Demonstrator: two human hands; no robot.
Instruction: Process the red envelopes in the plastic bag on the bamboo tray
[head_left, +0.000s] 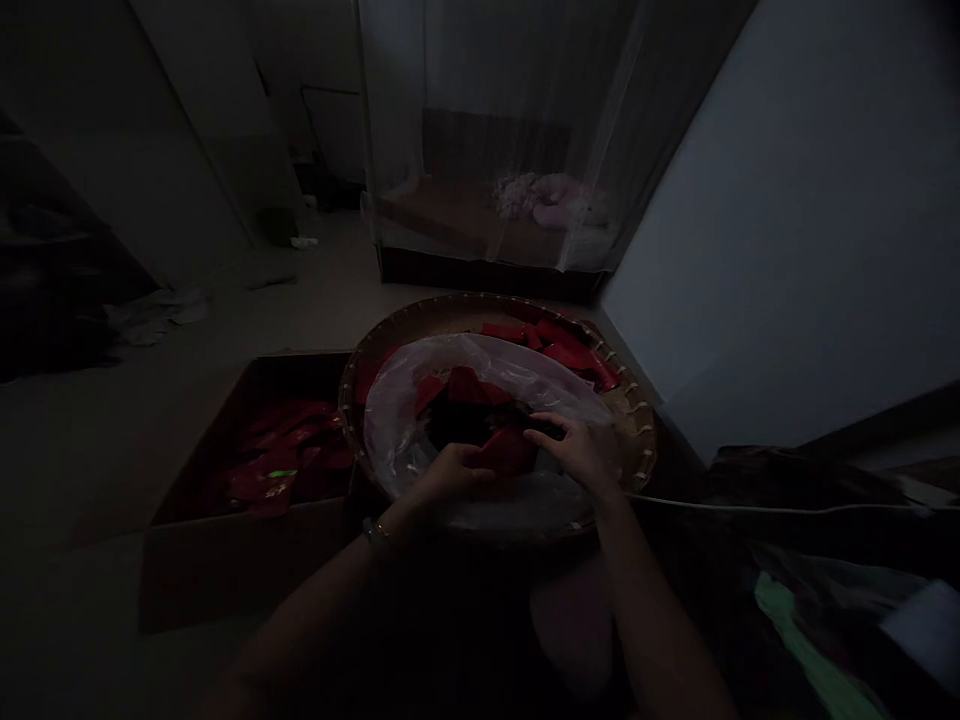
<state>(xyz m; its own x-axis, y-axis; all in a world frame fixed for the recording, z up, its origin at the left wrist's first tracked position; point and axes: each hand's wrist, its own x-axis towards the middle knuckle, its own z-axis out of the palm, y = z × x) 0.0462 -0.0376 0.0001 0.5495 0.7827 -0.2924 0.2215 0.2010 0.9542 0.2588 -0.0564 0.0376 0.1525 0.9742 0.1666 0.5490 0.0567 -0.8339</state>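
Note:
A wide round woven bamboo tray (pixel 645 410) stands before me in dim light. On it lies a clear plastic bag (pixel 397 400) with its mouth spread wide around dark contents too dim to make out. My left hand (pixel 457 470) pinches the left edge of a small red pouch (pixel 510 452) over the bag's opening. On the pouch's other side is my right hand (pixel 574 450), its thumb and index finger apart, close to the pouch or just touching it. Several more red pouches (pixel 566 350) lie along the tray's far right side.
Left of the tray, an open cardboard box (pixel 202 560) holds many red packets (pixel 285 450). A netted bed (pixel 442 215) stands behind, and a pale wall (pixel 810 250) rises at the right. A thin white cord (pixel 735 508) runs rightward from the tray.

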